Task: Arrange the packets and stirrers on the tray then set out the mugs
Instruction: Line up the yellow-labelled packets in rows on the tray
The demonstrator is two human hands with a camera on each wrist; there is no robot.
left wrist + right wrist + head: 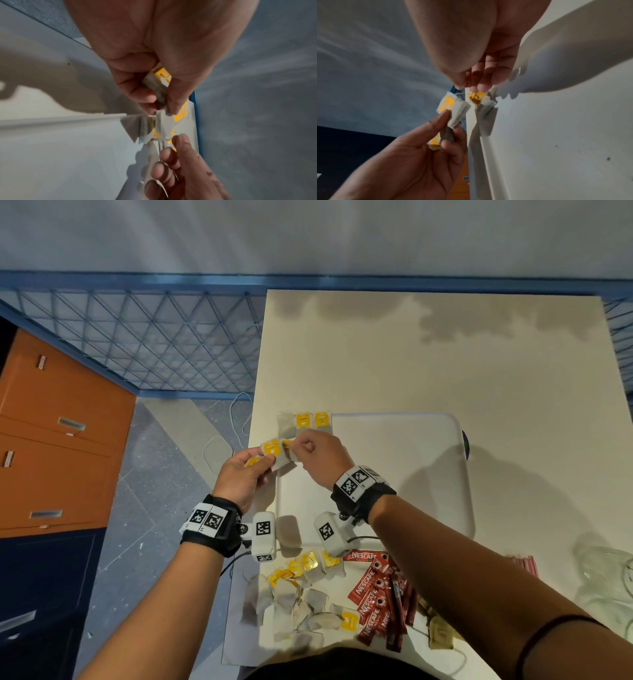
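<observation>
A white tray [404, 481] lies on the cream table. Two tea bags with yellow tags [311, 420] rest at its far left corner. Over the tray's left edge my left hand [263, 462] grips a small bunch of tea bags [272, 450]; the left wrist view shows them [157, 86] between thumb and fingers. Beside it my right hand [295, 448] pinches one tea bag [478, 100] at its tag, thumb against fingertips [481, 86]. Loose tea bags [294, 601] and red Nescafe sticks [380, 594] lie near the front edge. Glass mugs [606, 580] stand at the right.
Pink-red striped packets or stirrers [524, 563] show behind my right forearm. A dark round object [466, 448] peeks from under the tray's right edge. Left of the table are an orange drawer cabinet [58, 433], a blue mesh fence [154, 337] and a floor cable [236, 419].
</observation>
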